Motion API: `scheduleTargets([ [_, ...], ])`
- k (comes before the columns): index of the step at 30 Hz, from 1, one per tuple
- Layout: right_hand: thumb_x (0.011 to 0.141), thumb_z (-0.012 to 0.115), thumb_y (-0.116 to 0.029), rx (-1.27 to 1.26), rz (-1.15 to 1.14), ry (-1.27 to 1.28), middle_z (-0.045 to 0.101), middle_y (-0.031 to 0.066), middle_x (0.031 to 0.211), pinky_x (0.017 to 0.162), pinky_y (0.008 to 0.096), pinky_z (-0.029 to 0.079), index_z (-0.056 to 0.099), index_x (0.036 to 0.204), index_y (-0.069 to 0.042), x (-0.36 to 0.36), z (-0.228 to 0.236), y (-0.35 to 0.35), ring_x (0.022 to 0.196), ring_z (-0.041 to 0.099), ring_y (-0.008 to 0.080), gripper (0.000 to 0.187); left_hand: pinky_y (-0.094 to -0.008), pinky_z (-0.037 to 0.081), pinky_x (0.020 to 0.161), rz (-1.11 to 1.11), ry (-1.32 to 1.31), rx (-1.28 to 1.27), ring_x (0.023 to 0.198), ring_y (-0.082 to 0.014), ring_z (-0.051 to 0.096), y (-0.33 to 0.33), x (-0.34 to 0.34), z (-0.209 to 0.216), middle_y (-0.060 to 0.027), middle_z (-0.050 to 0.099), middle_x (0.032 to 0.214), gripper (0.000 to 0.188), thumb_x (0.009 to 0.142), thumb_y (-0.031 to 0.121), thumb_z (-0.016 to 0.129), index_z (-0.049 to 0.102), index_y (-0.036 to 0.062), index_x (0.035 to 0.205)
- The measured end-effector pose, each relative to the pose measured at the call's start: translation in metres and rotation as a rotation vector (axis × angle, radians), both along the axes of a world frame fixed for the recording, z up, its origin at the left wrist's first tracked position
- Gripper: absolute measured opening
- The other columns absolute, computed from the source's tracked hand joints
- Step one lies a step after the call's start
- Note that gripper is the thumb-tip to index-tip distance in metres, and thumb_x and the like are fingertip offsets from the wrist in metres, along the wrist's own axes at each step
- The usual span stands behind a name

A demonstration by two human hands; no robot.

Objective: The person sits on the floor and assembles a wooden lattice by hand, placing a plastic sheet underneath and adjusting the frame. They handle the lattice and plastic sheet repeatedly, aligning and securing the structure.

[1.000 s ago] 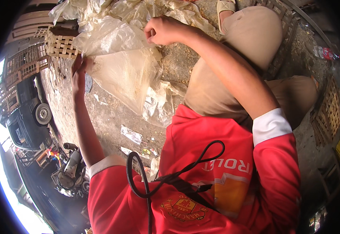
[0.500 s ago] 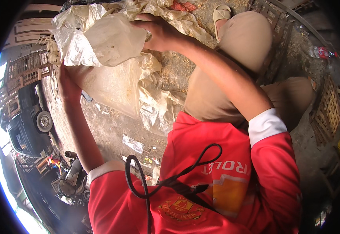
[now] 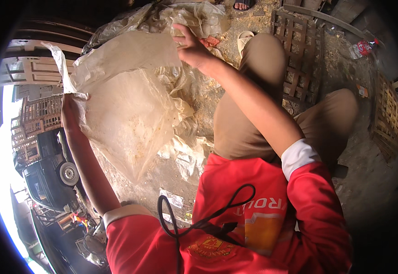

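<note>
A translucent, off-white plastic sheet (image 3: pixel 121 105) is stretched out in front of me, its lower corner hanging toward the ground. My left hand (image 3: pixel 69 109) is closed on the sheet's left edge, where the plastic bunches up and a twisted strip sticks out above. At the upper right edge, the fingers of my right hand (image 3: pixel 193 49) grip the plastic, the index finger partly raised. Brownish specks dot the sheet's middle. Behind and beside it lies a crumpled heap of similar plastic (image 3: pixel 194 20).
Slatted wooden panels (image 3: pixel 297 55) lie to the right, near a plastic bottle (image 3: pixel 362 48) with a red label. Paper scraps (image 3: pixel 171 198) litter the dirt ground. A dark vehicle (image 3: pixel 48 176) stands at left. Another person's sandalled foot (image 3: pixel 242 5) shows at the top.
The sheet has been opened out wider and flatter, and its lower corner hangs closer to me. My right hand has shifted slightly right; my left hand is slightly lower. The view has shifted too.
</note>
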State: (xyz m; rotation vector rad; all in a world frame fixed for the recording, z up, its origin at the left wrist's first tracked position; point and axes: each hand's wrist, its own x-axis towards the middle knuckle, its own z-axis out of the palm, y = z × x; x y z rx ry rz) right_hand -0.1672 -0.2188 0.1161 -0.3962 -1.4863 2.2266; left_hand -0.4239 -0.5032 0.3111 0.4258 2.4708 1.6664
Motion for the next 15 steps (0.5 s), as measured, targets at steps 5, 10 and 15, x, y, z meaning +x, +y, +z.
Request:
scheduleTargets([
  [5, 0.066, 0.090, -0.025, 0.244, 0.146, 0.032, 0.028, 0.0246, 0.155, 0.115, 0.0466, 0.033, 0.005, 0.157, -0.014, -0.005, -0.008, -0.038, 0.145, 0.027, 0.0365, 0.125, -0.0377, 0.039, 0.102, -0.331, 0.109, -0.085, 0.105, -0.0136, 0.054, 0.022, 0.000, 0.036, 0.0015, 0.058, 0.116, 0.044, 0.104, 0.036, 0.043, 0.051, 0.0074, 0.136],
  [10, 0.078, 0.084, -0.032, -0.069, 0.104, 0.149, 0.055, 0.0176, 0.136, 0.107, 0.0401, 0.040, 0.045, 0.141, -0.004, 0.024, 0.017, -0.003, 0.128, 0.051, 0.0268, 0.079, -0.0377, 0.049, 0.098, -0.374, -0.131, 0.094, 0.115, -0.0219, 0.058, 0.115, 0.102, 0.084, -0.0122, 0.053, 0.135, 0.057, 0.103, 0.044, 0.038, 0.043, 0.0038, 0.143],
  [15, 0.091, 0.068, -0.014, -0.258, -0.209, 0.477, 0.067, 0.0072, 0.086, 0.068, 0.0304, 0.054, 0.066, 0.101, -0.003, 0.073, 0.111, 0.055, 0.073, 0.066, 0.0169, 0.016, -0.0383, 0.052, 0.096, -0.441, 0.246, -0.019, 0.111, -0.0233, 0.062, 0.193, 0.166, 0.176, -0.0129, 0.058, 0.128, 0.049, 0.103, 0.036, 0.039, 0.050, 0.0042, 0.139],
])
